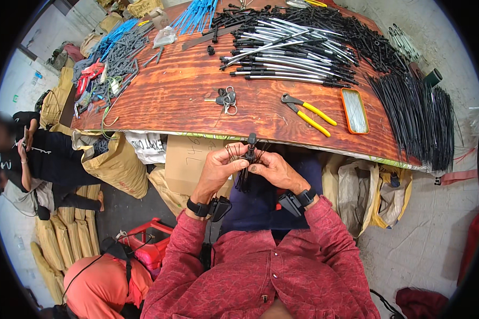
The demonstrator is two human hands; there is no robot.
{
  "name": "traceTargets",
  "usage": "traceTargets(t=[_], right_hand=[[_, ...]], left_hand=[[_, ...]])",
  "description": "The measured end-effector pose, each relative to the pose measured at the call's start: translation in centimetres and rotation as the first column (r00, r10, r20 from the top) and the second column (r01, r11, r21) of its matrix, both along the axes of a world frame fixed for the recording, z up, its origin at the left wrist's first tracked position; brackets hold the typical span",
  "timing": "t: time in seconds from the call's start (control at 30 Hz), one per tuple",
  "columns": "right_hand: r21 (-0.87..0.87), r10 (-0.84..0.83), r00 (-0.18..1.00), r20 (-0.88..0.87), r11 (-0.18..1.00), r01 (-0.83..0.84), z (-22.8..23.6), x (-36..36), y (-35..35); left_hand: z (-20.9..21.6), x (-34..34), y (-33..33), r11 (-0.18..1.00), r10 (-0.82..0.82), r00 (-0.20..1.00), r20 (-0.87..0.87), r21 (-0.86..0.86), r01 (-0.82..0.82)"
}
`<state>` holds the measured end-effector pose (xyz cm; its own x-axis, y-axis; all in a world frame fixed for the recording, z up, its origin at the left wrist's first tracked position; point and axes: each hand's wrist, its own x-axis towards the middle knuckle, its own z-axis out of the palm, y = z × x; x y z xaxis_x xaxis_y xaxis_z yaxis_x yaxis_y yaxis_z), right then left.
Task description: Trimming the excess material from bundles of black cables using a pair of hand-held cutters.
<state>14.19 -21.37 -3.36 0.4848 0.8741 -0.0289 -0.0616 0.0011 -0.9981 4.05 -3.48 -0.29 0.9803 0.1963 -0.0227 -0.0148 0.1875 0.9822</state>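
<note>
Both hands meet in front of my lap, just off the table's near edge. Between them is a black plastic fitting (252, 139) with a rounded top, and a bunch of thin black strands fans out and hangs below it. My left hand (218, 167) pinches the piece from its left side, thumb pressed inward. From the other side the thumb and fingers of my right hand (277, 171) close on the same piece. Fingers partly hide its lower part. Nearest on the table lie yellow-handled pincers (310, 114) and a key ring with keys (227, 100).
On the wooden table (175, 101) lie silver tubes with black ends (292, 50), an orange tray (345, 109) of thin clear pieces, black rods (404, 117) and grey plastic parts (127, 48). Sacks (117, 165) and a cardboard box (189, 165) stand below. Other people are at left.
</note>
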Motion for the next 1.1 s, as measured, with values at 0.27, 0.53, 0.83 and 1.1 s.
traceTargets(t=[0.27, 0.53, 0.83, 1.1], right_hand=[[-0.018, -0.116, 0.985, 0.128, 0.993, 0.119, 1.4, -1.5, 0.1], [-0.068, -0.082, 0.982, 0.172, 0.993, 0.095, 1.8, -1.8, 0.1], [-0.113, -0.103, 0.982, 0.156, 0.986, 0.121, 1.4, -1.4, 0.1], [-0.018, 0.119, 0.988, 0.102, 0.993, -0.117, 1.7, 0.3, -1.3]], left_hand=[[1.0, -0.5, 0.9, 0.997, -0.066, 0.992, -0.104, 0.032, 0.070], [-0.1, -0.7, 0.9, 0.997, -0.009, 0.999, -0.039, 0.078, 0.012], [-0.7, 0.0, 0.2, 0.997, 0.036, 0.997, -0.068, -0.072, -0.041], [-0.8, -0.1, 0.4, 0.991, -0.063, 0.988, -0.140, -0.130, 0.045]])
